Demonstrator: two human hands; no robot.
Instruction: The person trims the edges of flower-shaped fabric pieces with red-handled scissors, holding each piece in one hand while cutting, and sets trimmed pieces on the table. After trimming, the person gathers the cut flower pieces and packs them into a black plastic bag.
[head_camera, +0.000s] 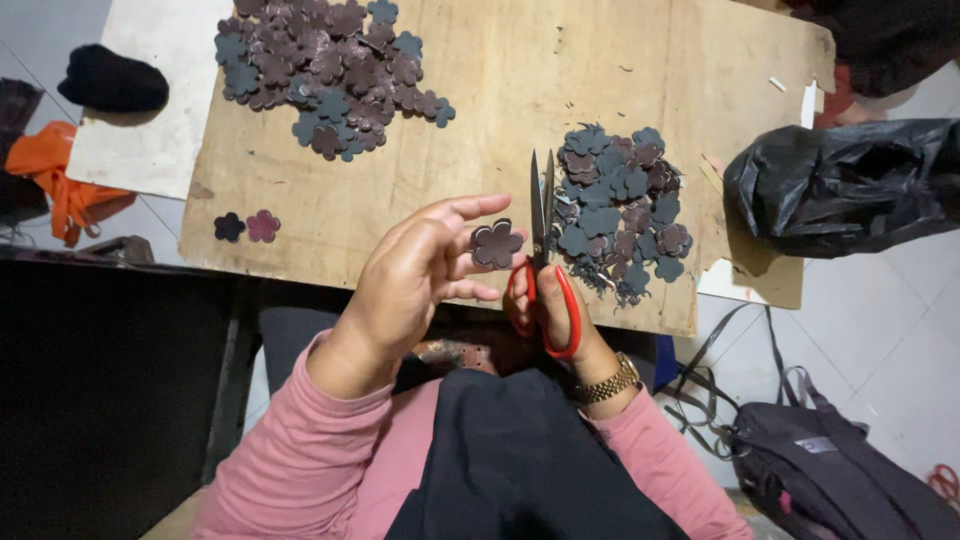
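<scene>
While my left hand (405, 280) pinches a brown flower-shaped cutout (497, 244) at its edge between thumb and fingers, my right hand (545, 315) grips the red-handled scissors (543, 250), blades upright and nearly closed just beside the petals. By my judgement I am trimming the cutout's outline, above the near edge of the wooden worktop (520, 90). Next I would need to turn the piece slightly and open the blades against the next notch. One pile of flower cutouts (620, 205) lies near the right edge, a bigger pile (325, 65) toward the far left corner.
</scene>
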